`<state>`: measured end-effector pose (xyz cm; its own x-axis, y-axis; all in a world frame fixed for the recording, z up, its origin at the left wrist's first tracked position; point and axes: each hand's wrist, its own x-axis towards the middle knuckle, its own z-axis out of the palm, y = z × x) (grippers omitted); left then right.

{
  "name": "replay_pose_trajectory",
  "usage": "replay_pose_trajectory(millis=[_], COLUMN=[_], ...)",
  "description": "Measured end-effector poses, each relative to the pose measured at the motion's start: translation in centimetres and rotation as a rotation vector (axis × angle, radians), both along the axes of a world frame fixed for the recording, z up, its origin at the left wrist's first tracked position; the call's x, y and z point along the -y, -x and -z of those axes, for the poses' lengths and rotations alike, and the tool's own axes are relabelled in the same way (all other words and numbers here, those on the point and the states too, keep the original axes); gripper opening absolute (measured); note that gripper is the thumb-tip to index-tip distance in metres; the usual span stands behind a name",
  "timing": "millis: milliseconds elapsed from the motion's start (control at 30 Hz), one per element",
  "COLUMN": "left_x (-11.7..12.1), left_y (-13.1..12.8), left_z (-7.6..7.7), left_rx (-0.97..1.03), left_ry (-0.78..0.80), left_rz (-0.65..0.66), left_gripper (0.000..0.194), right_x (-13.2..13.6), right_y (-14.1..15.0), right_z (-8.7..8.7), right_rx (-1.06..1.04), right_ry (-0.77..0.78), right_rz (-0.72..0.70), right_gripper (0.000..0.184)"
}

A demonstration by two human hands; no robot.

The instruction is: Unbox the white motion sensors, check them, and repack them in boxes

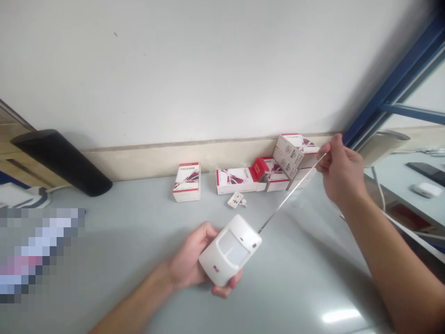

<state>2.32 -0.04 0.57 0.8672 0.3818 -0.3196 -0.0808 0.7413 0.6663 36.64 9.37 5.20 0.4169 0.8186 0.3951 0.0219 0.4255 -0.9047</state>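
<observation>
A white motion detector [231,250] with a pale lens window and a small red mark lies tilted in my left hand [191,257], whose fingers wrap round its sides and back. From its upper right corner a thin metal telescopic antenna [292,191] runs long and straight, up and to the right. My right hand [339,171] is closed in a pinch on the antenna's far end. Behind the detector, a small white bracket [236,200] lies on the grey table [139,241].
Along the wall stand a red-and-white box [187,182], a box with its red flap open [236,181] and a stack of similar boxes [295,155]. A black cylindrical object [62,162] leans at the left. A blue frame [392,83] borders the right side.
</observation>
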Motion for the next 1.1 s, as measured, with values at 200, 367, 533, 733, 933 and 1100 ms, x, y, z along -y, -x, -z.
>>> replay_pose_trajectory(millis=[200, 367, 533, 733, 933, 1100], left_x=[-0.4, -0.3, -0.2, 0.0, 0.4, 0.7], left_y=[0.6, 0.8, 0.5, 0.3, -0.1, -0.6], left_z=[1.0, 2.0, 1.5, 1.2, 1.3, 0.8], left_rx=[-0.011, 0.023, 0.017, 0.003, 0.053, 0.097], left_ry=[0.025, -0.036, -0.051, -0.032, 0.049, 0.052], left_rz=[-0.012, -0.061, -0.103, -0.131, -0.221, -0.221], left_gripper=[0.052, 0.056, 0.054, 0.054, 0.048, 0.045], right_x=[-0.2, -0.5, -0.4, 0.5, 1.1, 1.1], right_y=[0.6, 0.7, 0.5, 1.7, 2.8, 3.0], right_z=[0.2, 0.2, 0.1, -0.6, -0.3, 0.1], right_rx=[-0.127, -0.254, -0.336, -0.237, -0.156, -0.191], right_ry=[-0.003, 0.003, 0.003, -0.128, -0.210, -0.224], right_rz=[-0.048, -0.159, -0.176, 0.049, 0.263, 0.359], right_gripper=[0.051, 0.048, 0.044, 0.041, 0.039, 0.031])
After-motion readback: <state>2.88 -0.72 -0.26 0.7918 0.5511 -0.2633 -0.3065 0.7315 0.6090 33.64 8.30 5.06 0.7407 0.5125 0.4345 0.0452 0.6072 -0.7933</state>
